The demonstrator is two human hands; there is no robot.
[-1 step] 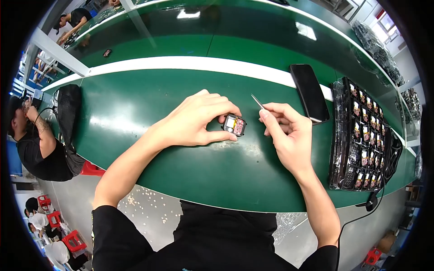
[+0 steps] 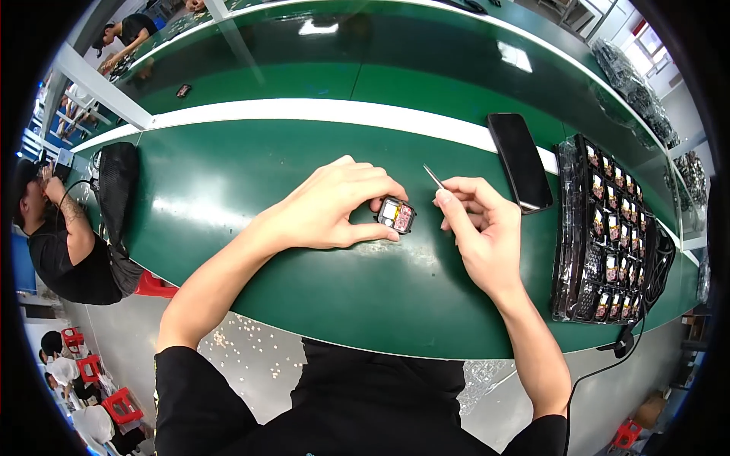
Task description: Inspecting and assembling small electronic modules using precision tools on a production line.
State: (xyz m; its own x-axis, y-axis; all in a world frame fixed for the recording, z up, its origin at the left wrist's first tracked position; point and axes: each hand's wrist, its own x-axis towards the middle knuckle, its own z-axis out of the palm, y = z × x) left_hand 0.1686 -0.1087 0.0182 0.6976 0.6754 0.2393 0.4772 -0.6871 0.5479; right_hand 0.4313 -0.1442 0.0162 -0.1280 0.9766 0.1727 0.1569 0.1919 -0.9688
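Note:
An open black smartwatch case (image 2: 396, 216) rests on the green table, with its red and silver-white inner parts facing up. My left hand (image 2: 334, 204) grips the case by its left side, thumb at the lower edge and fingers at the upper edge. To the right of it, my right hand (image 2: 480, 228) pinches a slim, pointed metal tool that looks like tweezers (image 2: 433, 176). Its tip points up and to the left, apart from the case. The rest of the tool is hidden in my fingers.
A black phone (image 2: 521, 162) lies beyond my right hand. Further right, a black compartment tray (image 2: 566, 258) holds several similar watch units. A black mesh bag (image 2: 115, 190) sits at the table's left end, near a seated person (image 2: 68, 235). A white rail (image 2: 327, 109) crosses behind my hands.
The whole view has shifted slightly. Both hands keep their grips, and the case and tool stay in nearly the same places.

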